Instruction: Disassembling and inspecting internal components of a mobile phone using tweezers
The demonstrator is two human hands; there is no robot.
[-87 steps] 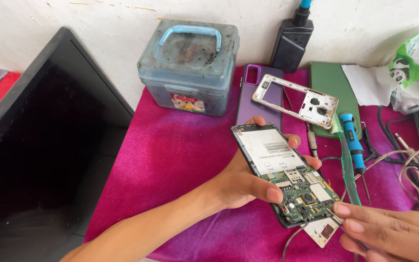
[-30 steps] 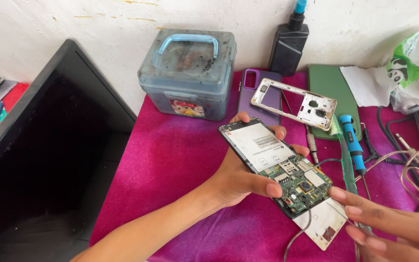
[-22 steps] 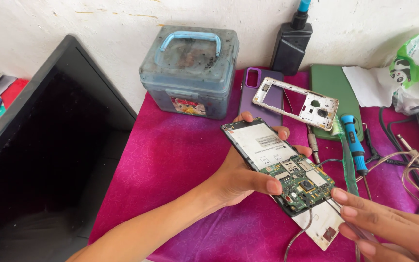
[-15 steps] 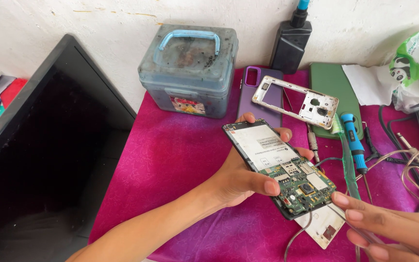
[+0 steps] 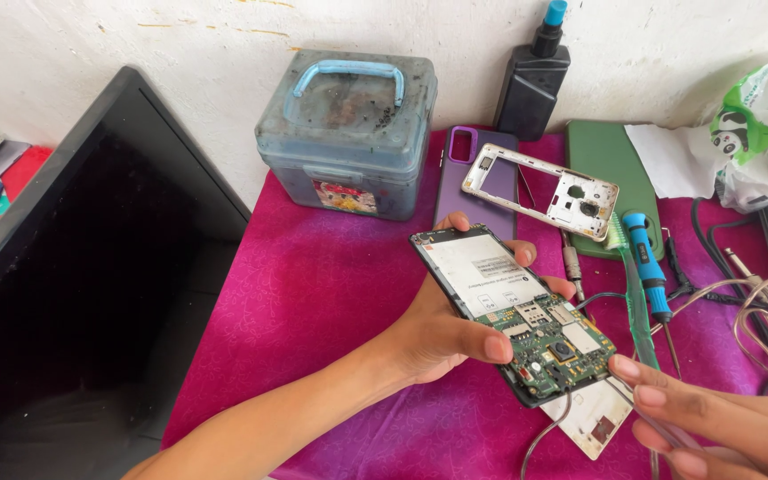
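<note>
A magenta cloth covers the surface (image 5: pixel 313 293) by a scuffed white wall (image 5: pixel 180 36). The left hand (image 5: pixel 442 333) clamps an opened phone (image 5: pixel 513 311); whether the right hand (image 5: pixel 713 427) grips anything, I cannot tell.

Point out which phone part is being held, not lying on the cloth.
The opened phone with its green circuit board exposed sits in the left hand. The purple case and white frame lie flat.

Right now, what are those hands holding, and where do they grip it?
The left hand cradles an opened phone from beneath, thumb on its circuit-board edge. The right hand pinches a thin tool, hard to make out.
</note>
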